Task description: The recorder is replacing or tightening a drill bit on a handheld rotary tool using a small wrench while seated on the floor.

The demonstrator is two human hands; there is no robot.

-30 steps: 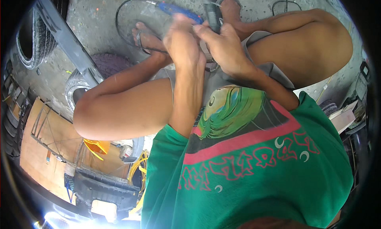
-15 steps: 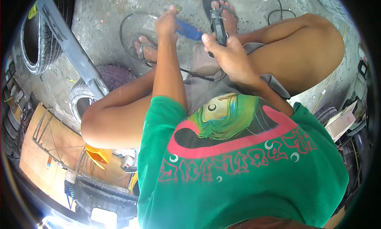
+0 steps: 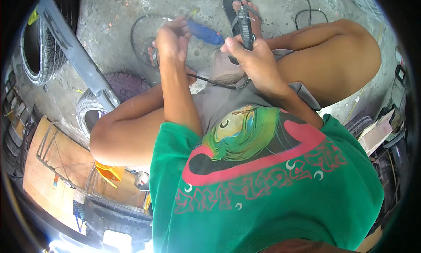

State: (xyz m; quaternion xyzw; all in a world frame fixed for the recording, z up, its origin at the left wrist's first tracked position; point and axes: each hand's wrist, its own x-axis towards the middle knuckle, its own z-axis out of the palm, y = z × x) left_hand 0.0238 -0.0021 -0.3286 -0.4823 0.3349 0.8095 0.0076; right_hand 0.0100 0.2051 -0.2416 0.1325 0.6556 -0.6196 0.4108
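Note:
My right hand [image 3: 258, 62] is wrapped round a black rotary tool handpiece [image 3: 245, 28], which stands roughly upright with its tip pointing away from me. From below that hand a black cable [image 3: 215, 81] with a coiled spring sleeve runs left across my lap. Beyond my hands lies a blue rotary tool body [image 3: 205, 32] on the concrete floor, a thin cable looping from its left end. My left hand [image 3: 173, 42] is raised just left of the blue body, its fingers curled in and slightly blurred. Whether anything small is between them is hidden.
A long grey plastic panel [image 3: 79, 56] leans over tyres [image 3: 35, 51] at the left. Nearer, a wooden board [image 3: 52, 161] lies beside an orange part [image 3: 109, 170]. Another black cord [image 3: 310, 12] crosses the floor at the far right. My sandalled feet flank the blue tool.
My left hand has moved left and a little nearer, turning so that more of the palm shows. The black handpiece in my right hand has tilted slightly; the blue body stays put.

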